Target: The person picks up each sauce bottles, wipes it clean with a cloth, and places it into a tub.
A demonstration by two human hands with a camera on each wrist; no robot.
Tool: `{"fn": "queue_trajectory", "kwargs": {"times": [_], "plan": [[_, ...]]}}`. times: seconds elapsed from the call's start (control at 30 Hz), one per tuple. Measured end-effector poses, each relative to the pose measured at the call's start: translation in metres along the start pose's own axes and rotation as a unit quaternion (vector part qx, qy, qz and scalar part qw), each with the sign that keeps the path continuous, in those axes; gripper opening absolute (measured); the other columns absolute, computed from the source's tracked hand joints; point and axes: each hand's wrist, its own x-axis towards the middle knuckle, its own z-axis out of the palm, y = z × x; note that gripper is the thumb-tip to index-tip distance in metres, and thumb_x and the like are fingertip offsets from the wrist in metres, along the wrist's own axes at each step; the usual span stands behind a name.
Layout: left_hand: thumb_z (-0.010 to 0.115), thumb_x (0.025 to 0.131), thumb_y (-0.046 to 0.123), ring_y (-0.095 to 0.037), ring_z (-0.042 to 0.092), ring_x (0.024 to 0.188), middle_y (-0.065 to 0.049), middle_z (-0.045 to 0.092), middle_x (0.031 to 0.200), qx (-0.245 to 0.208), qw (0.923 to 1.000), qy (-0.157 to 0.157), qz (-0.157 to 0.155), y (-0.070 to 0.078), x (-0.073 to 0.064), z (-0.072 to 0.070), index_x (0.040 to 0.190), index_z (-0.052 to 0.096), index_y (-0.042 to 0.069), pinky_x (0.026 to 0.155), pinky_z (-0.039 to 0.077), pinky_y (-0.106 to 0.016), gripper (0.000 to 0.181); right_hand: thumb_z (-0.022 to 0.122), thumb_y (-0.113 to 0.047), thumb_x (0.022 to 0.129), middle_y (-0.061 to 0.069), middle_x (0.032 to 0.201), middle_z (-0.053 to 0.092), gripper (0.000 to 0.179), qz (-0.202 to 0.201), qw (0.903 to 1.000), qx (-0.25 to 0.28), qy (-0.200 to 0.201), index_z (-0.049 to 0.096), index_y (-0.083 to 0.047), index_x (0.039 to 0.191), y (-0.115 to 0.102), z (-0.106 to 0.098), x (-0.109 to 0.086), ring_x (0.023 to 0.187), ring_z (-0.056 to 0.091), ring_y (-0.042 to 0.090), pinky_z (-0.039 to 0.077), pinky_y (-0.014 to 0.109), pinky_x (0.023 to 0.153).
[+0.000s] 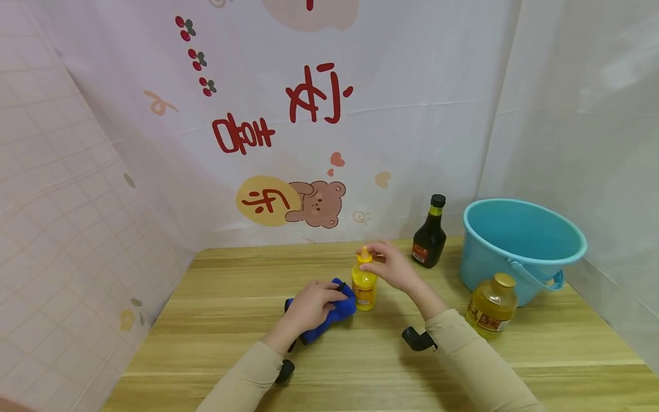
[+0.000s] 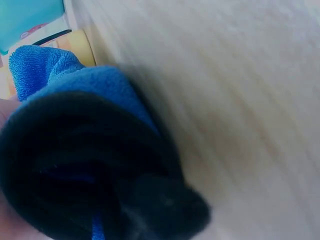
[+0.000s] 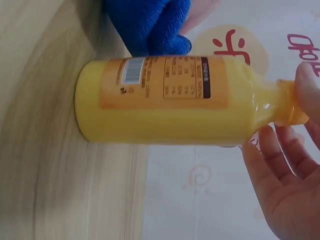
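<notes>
My left hand [image 1: 310,306] grips a folded blue towel [image 1: 337,313] with a dark border, low over the wooden table. In the left wrist view the towel [image 2: 100,82] is bunched into a roll, its dark edge facing the camera. Just right of the towel a yellow squeeze bottle [image 1: 364,290] stands upright on the table. My right hand [image 1: 393,266] holds it at the top, thumb and fingers around the neck and yellow nozzle cap. The bottle's printed label and barcode [image 3: 133,70] show in the right wrist view, with the towel close beside it.
A dark sauce bottle [image 1: 429,237] with a black cap stands at the back right. Farther right is a light blue bucket [image 1: 479,252] with its handle hanging down. In front of the bucket stands an oil bottle [image 1: 491,306] with a gold cap. A printed white curtain [image 1: 412,143] closes off the back.
</notes>
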Motion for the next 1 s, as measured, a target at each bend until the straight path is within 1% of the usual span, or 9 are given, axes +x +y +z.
{"fn": "queue_trajectory", "kwargs": {"times": [0.1, 0.17, 0.27, 0.4, 0.57, 0.7, 0.77, 0.87, 1.0], "plan": [[0.071, 0.088, -0.002, -0.028, 0.060, 0.118, -0.007, 0.068, 0.121, -0.006, 0.9999, 0.012, -0.003, -0.001, 0.000, -0.004, 0.114, 0.076, 0.015, 0.096, 0.048, -0.047, 0.031, 0.074, -0.010, 0.089, 0.009, 0.111, 0.063, 0.025, -0.001, 0.9993, -0.029, 0.022, 0.071, -0.002, 0.112, -0.002, 0.001, 0.000, 0.099, 0.058, 0.026, 0.053, 0.046, 0.092], [0.071, 0.088, -0.002, -0.030, 0.061, 0.116, -0.009, 0.068, 0.122, -0.012, 0.9996, 0.022, -0.009, -0.002, 0.000, -0.008, 0.114, 0.076, 0.014, 0.095, 0.049, -0.048, 0.032, 0.074, -0.009, 0.089, 0.009, 0.111, 0.063, 0.026, -0.004, 0.9987, -0.041, 0.029, 0.071, -0.002, 0.114, -0.002, 0.001, 0.000, 0.096, 0.059, 0.025, 0.054, 0.044, 0.089], [0.070, 0.088, -0.002, -0.032, 0.061, 0.115, -0.011, 0.066, 0.125, -0.019, 0.9989, 0.040, -0.015, -0.002, 0.000, -0.014, 0.116, 0.075, 0.013, 0.096, 0.048, -0.050, 0.032, 0.072, -0.007, 0.090, 0.010, 0.112, 0.064, 0.028, -0.014, 0.9974, -0.060, 0.037, 0.070, -0.003, 0.118, -0.001, 0.001, -0.001, 0.096, 0.062, 0.024, 0.055, 0.041, 0.087], [0.070, 0.089, -0.002, -0.032, 0.060, 0.119, -0.011, 0.065, 0.128, -0.034, 0.9969, 0.066, -0.026, -0.002, 0.003, -0.022, 0.117, 0.075, 0.013, 0.098, 0.047, -0.050, 0.032, 0.069, -0.002, 0.091, 0.013, 0.117, 0.065, 0.031, -0.033, 0.9961, -0.070, 0.043, 0.068, -0.002, 0.122, 0.000, 0.001, -0.002, 0.099, 0.065, 0.026, 0.056, 0.041, 0.085], [0.070, 0.088, -0.002, -0.032, 0.058, 0.120, -0.010, 0.063, 0.132, -0.052, 0.9927, 0.104, -0.033, 0.001, 0.010, -0.033, 0.117, 0.075, 0.015, 0.100, 0.046, -0.048, 0.033, 0.064, 0.002, 0.094, 0.015, 0.121, 0.065, 0.031, -0.039, 0.9968, -0.063, 0.029, 0.066, -0.001, 0.125, -0.001, 0.000, -0.002, 0.105, 0.065, 0.030, 0.055, 0.044, 0.088], [0.072, 0.088, 0.000, -0.033, 0.058, 0.119, -0.009, 0.062, 0.133, -0.051, 0.9901, 0.130, -0.015, 0.007, 0.016, -0.039, 0.116, 0.076, 0.016, 0.099, 0.046, -0.049, 0.033, 0.060, -0.001, 0.097, 0.014, 0.123, 0.065, 0.030, -0.026, 0.9976, -0.063, 0.008, 0.064, -0.002, 0.127, -0.003, 0.000, -0.002, 0.109, 0.063, 0.030, 0.054, 0.046, 0.090], [0.072, 0.088, 0.001, -0.032, 0.058, 0.120, -0.008, 0.062, 0.133, -0.050, 0.9893, 0.137, -0.003, 0.010, 0.020, -0.039, 0.116, 0.076, 0.016, 0.098, 0.047, -0.047, 0.032, 0.058, -0.001, 0.098, 0.014, 0.123, 0.064, 0.030, -0.019, 0.9979, -0.061, 0.003, 0.064, -0.003, 0.127, -0.004, -0.001, -0.002, 0.110, 0.063, 0.030, 0.053, 0.047, 0.091], [0.071, 0.089, 0.002, -0.033, 0.057, 0.120, -0.008, 0.062, 0.134, -0.046, 0.9893, 0.138, 0.009, 0.015, 0.025, -0.038, 0.116, 0.076, 0.016, 0.097, 0.048, -0.047, 0.031, 0.057, -0.001, 0.098, 0.015, 0.124, 0.064, 0.031, -0.018, 0.9981, -0.059, 0.000, 0.063, -0.003, 0.128, -0.004, -0.001, -0.002, 0.111, 0.063, 0.031, 0.053, 0.048, 0.091], [0.071, 0.090, 0.003, -0.034, 0.057, 0.117, -0.008, 0.061, 0.136, -0.042, 0.9901, 0.134, 0.008, 0.017, 0.029, -0.031, 0.117, 0.076, 0.017, 0.094, 0.050, -0.046, 0.031, 0.057, -0.001, 0.098, 0.015, 0.124, 0.064, 0.031, -0.018, 0.9982, -0.057, -0.005, 0.063, -0.003, 0.129, -0.004, -0.001, -0.002, 0.110, 0.063, 0.030, 0.053, 0.048, 0.091]]}}
